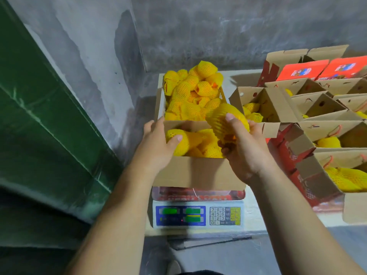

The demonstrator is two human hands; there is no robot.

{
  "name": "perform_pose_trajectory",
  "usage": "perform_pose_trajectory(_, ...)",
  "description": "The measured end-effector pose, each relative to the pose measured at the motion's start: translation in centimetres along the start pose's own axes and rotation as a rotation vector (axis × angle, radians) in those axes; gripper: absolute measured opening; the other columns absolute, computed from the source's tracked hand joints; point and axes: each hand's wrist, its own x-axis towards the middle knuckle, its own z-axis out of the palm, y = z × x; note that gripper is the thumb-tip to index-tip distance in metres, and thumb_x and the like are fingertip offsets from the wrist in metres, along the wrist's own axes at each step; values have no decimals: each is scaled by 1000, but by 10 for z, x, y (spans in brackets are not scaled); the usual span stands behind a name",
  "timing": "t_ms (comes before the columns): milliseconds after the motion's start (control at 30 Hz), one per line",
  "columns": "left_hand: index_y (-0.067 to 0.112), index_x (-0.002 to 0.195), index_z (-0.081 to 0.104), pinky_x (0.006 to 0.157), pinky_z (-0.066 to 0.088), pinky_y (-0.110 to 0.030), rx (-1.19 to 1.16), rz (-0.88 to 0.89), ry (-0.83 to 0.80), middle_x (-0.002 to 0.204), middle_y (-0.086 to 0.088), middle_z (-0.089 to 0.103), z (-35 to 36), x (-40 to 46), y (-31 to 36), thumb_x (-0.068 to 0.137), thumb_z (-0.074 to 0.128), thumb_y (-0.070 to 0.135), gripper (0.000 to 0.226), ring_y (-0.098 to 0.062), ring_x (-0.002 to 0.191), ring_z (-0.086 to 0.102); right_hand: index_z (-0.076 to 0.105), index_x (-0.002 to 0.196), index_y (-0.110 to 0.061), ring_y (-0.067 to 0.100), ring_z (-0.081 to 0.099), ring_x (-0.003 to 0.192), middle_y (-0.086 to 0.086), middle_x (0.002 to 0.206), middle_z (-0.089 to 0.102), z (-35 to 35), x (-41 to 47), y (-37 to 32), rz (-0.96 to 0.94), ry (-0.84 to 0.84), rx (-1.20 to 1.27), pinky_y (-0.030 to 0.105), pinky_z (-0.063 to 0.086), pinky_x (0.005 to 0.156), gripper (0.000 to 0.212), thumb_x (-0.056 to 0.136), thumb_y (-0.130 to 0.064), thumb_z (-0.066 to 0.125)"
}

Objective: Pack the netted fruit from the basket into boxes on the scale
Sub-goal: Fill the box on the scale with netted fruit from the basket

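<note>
The netted fruit [224, 120] sits in the right hand [241, 147], fingers and thumb curled around it, directly above the right half of the box [198, 171] on the scale [198, 214]. Its long axis tilts up and away to the left. The left hand [156, 143] grips the box's left wall, thumb on packed fruit. The basket [161, 100] lies beyond. The scale readout is illegible; the box floor is hidden.

Both bare arms reached forward. The left hand [156, 143] curled its fingers over a box edge. The right hand [241, 147] gripped a fruit.
</note>
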Motion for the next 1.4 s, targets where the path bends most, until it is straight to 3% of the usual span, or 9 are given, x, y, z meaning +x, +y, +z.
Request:
perform_pose_trajectory(167, 34, 157, 43, 88, 46, -6, -455, 164, -171, 146, 22, 53, 10, -35, 10, 98, 72, 40, 66, 2, 126, 57, 61, 129, -20, 16, 71, 79, 1, 99, 76, -1, -20, -2, 46, -188, -10, 28, 54, 58, 34, 98, -31, 67)
perform_pose_trajectory(333, 14, 137, 61, 108, 53, -44, -649, 188, -94, 128, -4, 73, 12, -60, 12, 92, 78, 22, 48, -21, 120, 69, 60, 136, -17, 23, 71, 97, 8, 122, 74, 8, -37, 6, 114, -369, -36, 33, 56, 74, 36, 104, -34, 59)
perform_pose_trajectory(467, 19, 131, 65, 93, 58, -27, -808, 154, -20, 122, -1, 76, 10, -83, 8, 97, 74, 16, 35, -17, 115, 72, 53, 141, -10, 23, 62, 74, 12, 112, 70, 6, -50, 10, 146, -426, -84, 31, 49, 64, 46, 103, -37, 60)
perform_pose_trajectory(600, 22, 129, 64, 100, 60, -44, -877, 87, 19, 125, -6, 75, 10, -98, 7, 92, 74, 20, 38, -28, 119, 71, 51, 142, -8, 29, 60, 83, 15, 112, 68, 4, -63, 13, 98, -563, -96, 27, 51, 64, 45, 101, -22, 63)
perform_pose_trajectory(767, 23, 137, 60, 99, 59, -39, -862, 50, 3, 128, -1, 73, 10, -111, 9, 95, 73, 29, 44, -22, 121, 70, 53, 143, -10, 31, 62, 86, 14, 112, 69, -1, -67, 11, 52, -607, -105, 32, 55, 72, 46, 101, -27, 61)
perform_pose_trajectory(867, 19, 142, 56, 105, 55, -43, -891, 31, 7, 133, -3, 71, 13, -114, 15, 101, 65, 34, 44, -23, 121, 70, 47, 150, -18, 27, 69, 112, 10, 134, 66, -4, -66, 13, 21, -610, -91, 40, 59, 89, 45, 107, -30, 53)
perform_pose_trajectory(1033, 13, 135, 57, 99, 59, -38, -956, 32, 28, 126, -13, 73, 18, -119, 23, 106, 60, 28, 33, -42, 109, 72, 41, 155, -26, 35, 67, 117, 12, 142, 62, -9, -67, 14, 52, -595, -20, 35, 57, 77, 46, 110, -35, 45)
perform_pose_trajectory(1167, 19, 131, 59, 101, 58, -36, -972, -8, 24, 128, -4, 73, 23, -117, 25, 107, 58, 27, 25, -25, 113, 74, 48, 150, -21, 35, 64, 127, 11, 142, 62, -14, -64, 13, 44, -518, -36, 45, 58, 94, 42, 109, -30, 50)
perform_pose_trajectory(1400, 31, 124, 64, 96, 57, -29, -964, -168, 172, 127, 9, 70, 25, -104, 15, 110, 52, 33, 19, -12, 109, 73, 42, 147, -18, 17, 68, 115, 2, 130, 62, -37, -26, -14, -341, -24, -136, 48, 59, 97, 59, 96, -22, 71)
